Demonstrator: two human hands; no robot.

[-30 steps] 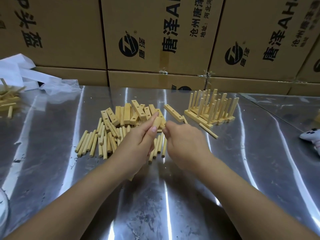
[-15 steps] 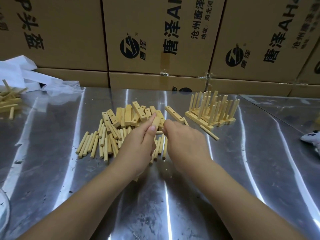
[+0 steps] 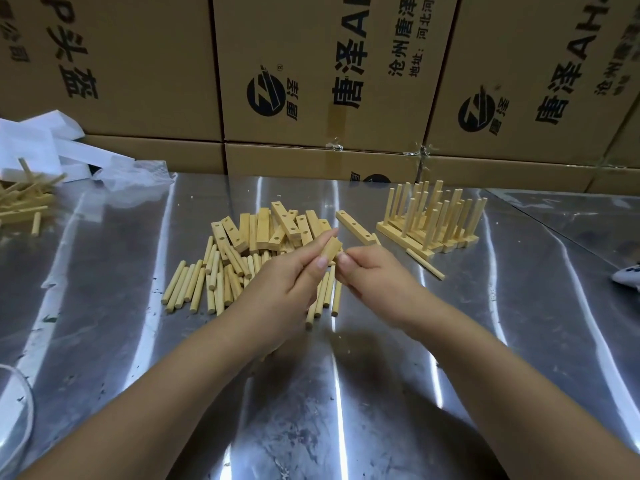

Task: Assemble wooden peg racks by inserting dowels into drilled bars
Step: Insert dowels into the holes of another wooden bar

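Barely anything's moved since a moment ago, the left hand [image 3: 287, 289] just nudges its drilled bar [image 3: 331, 248] closer to the right hand [image 3: 377, 282]. Left fingers pinch the bar right over the dowel pile [image 3: 221, 278]; right fingers curl at its tip, can't tell what they're holding.

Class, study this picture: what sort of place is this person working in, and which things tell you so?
Probably a small workshop or packing room for hand assembly: printed cardboard cartons are stacked behind, the bench is sheet metal, and loose dowels, drilled bars and finished peg racks lie in batches.
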